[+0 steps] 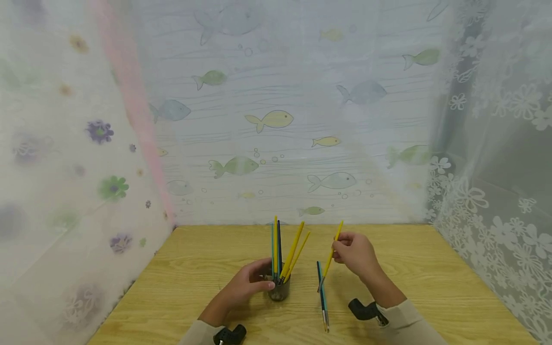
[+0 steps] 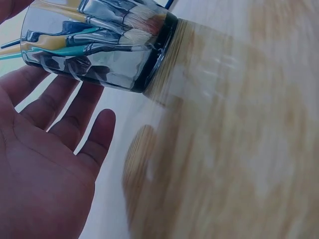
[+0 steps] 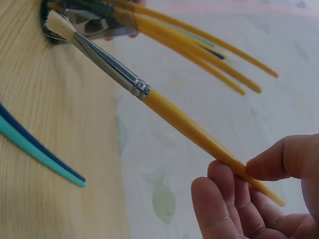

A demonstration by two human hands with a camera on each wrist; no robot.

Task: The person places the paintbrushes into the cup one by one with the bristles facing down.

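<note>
A small see-through grey cup (image 1: pixel 279 291) stands on the table, bristle ends of several paintbrushes down inside it. My left hand (image 1: pixel 242 289) holds it from the left, thumb at the front and fingers behind; the left wrist view shows the fingers (image 2: pixel 75 112) along the cup's side. To the right, my right hand (image 1: pixel 357 254) pinches a yellow paintbrush (image 3: pixel 184 124) near the handle's end, its pale bristles pointing down. Below that brush, a dark blue paintbrush (image 1: pixel 321 292) and a teal paintbrush (image 1: pixel 325 305) lie side by side on the table.
Yellow brush handles (image 1: pixel 293 249) fan out to the right above the cup, beside upright dark blue and teal ones. The wooden table (image 1: pixel 194 258) ends at a fish-patterned curtain (image 1: pixel 276 191) behind. Flower-patterned sheets hang on the left and right.
</note>
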